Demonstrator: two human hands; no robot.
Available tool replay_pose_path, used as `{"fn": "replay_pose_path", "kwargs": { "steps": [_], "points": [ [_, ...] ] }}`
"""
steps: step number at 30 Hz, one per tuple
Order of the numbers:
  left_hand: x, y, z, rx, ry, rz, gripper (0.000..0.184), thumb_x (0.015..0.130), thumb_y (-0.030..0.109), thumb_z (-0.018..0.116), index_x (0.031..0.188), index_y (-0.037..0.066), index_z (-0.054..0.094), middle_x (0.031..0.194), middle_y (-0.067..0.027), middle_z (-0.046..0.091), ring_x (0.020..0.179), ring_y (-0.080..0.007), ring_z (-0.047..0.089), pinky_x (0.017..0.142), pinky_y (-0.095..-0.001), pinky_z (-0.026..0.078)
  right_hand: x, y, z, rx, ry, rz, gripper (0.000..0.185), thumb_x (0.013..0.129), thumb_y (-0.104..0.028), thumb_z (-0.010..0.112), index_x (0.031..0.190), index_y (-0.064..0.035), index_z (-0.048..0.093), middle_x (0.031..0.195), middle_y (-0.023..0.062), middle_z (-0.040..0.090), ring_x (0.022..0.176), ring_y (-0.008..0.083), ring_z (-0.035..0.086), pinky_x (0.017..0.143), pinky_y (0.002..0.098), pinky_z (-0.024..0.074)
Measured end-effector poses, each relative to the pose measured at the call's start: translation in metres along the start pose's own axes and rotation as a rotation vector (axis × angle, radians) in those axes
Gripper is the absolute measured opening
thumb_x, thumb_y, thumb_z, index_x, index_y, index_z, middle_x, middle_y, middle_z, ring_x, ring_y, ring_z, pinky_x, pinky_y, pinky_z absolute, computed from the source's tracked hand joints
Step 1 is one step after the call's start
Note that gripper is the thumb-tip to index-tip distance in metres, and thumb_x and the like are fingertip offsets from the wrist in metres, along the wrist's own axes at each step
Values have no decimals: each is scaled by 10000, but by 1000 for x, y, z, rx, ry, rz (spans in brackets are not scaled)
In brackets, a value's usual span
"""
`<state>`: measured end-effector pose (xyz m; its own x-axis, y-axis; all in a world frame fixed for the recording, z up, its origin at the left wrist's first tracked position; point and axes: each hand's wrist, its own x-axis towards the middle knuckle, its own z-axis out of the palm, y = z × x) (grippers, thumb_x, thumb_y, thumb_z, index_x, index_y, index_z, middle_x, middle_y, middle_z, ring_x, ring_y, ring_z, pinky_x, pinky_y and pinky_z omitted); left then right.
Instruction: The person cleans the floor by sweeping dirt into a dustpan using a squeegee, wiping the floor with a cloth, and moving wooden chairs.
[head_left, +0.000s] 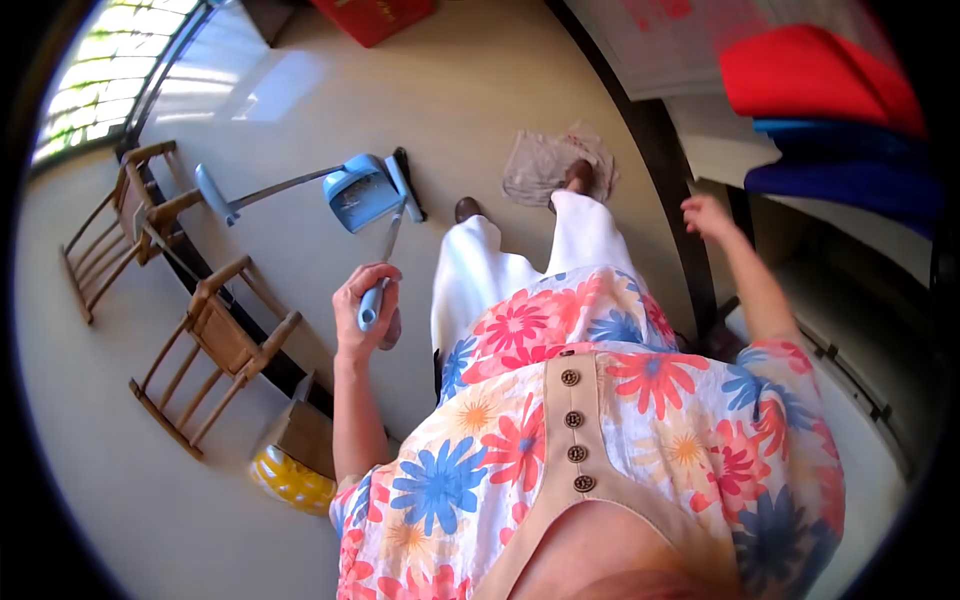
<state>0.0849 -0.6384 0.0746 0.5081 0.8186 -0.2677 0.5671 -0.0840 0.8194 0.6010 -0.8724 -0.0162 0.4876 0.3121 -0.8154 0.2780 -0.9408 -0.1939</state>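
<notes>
My left hand (367,305) is closed around the blue grip (371,303) of a broom. Its thin shaft runs away from me to a broom head (404,182) with dark bristles, at the mouth of a blue dustpan (362,196). Bits of debris show in the pan. The dustpan's long handle (285,186) stretches to the left and ends in a light blue grip (212,192). Out to the right, my right hand (708,217) hangs near the dark cabinet edge with its fingers curled; I see nothing in it.
Two wooden chairs (215,335) (135,215) are at the left, with a yellow-and-white bundle (292,478) close by. My right shoe rests on a crumpled grey cloth (540,165). Folded red cloth (815,80) and blue cloth (845,175) lie at the right. A red box (375,15) stands far ahead.
</notes>
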Motion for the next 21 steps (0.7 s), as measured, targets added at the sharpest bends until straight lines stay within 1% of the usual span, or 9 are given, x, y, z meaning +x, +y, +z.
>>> {"fn": "replay_pose_path", "kwargs": {
  "steps": [3,6,7,10,12,14,17,19,21],
  "points": [
    [-21,-5,-4,-47,75,-14,132,682,64,580,808,25,586,808,-89,599,716,-189,576,670,-265,443,31,-78,-38,-23,142,-302,238,808,-129,453,1012,-33,529,692,18,555,548,76,535,397,223,382],
    [-29,-17,-6,-62,93,3,130,681,62,580,806,25,586,808,-86,599,717,-188,577,674,-262,443,16,-105,-35,30,127,-394,242,816,-138,443,1022,-44,529,704,16,557,551,69,534,389,220,376],
    [-28,-20,-6,-65,82,-4,128,677,60,580,800,25,586,806,-84,600,718,-188,576,675,-261,442,9,-92,-29,105,113,-307,222,799,-108,462,990,-25,541,685,26,560,511,93,523,454,238,419],
    [-17,-17,-9,-59,70,-5,106,680,26,545,777,40,586,795,-62,591,699,-170,569,652,-257,446,6,30,-7,97,93,-191,160,831,-162,453,932,-83,548,624,7,548,491,90,528,339,237,365],
    [-11,-12,-12,-83,65,-30,104,686,31,547,784,34,583,801,-68,592,703,-165,567,653,-255,445,-36,85,7,55,55,74,130,816,-132,475,902,-64,545,612,21,553,462,111,533,322,251,360],
    [-9,-11,-14,-106,72,-37,105,690,33,548,790,29,581,803,-72,592,704,-166,565,653,-253,444,-87,87,13,-131,29,314,125,813,-134,485,895,-60,545,624,30,561,475,114,543,327,248,364],
    [-10,-14,-15,-85,62,-39,114,692,34,555,802,24,581,804,-75,590,710,-171,565,655,-251,441,-88,95,3,-73,-2,300,132,812,-139,489,896,-54,544,625,35,563,478,111,547,332,244,367],
    [-10,-16,-14,-105,73,-48,117,685,38,562,799,24,582,806,-81,586,708,-177,564,659,-250,439,-64,66,-12,9,7,227,132,825,-115,462,916,-59,539,687,28,572,485,106,548,343,222,361],
    [-10,-18,-14,-85,105,-37,119,677,39,566,794,24,580,805,-83,585,705,-178,562,662,-250,439,-37,35,-26,2,50,118,172,838,-136,450,968,-54,527,715,21,566,534,82,543,387,198,378]
  ]
}}
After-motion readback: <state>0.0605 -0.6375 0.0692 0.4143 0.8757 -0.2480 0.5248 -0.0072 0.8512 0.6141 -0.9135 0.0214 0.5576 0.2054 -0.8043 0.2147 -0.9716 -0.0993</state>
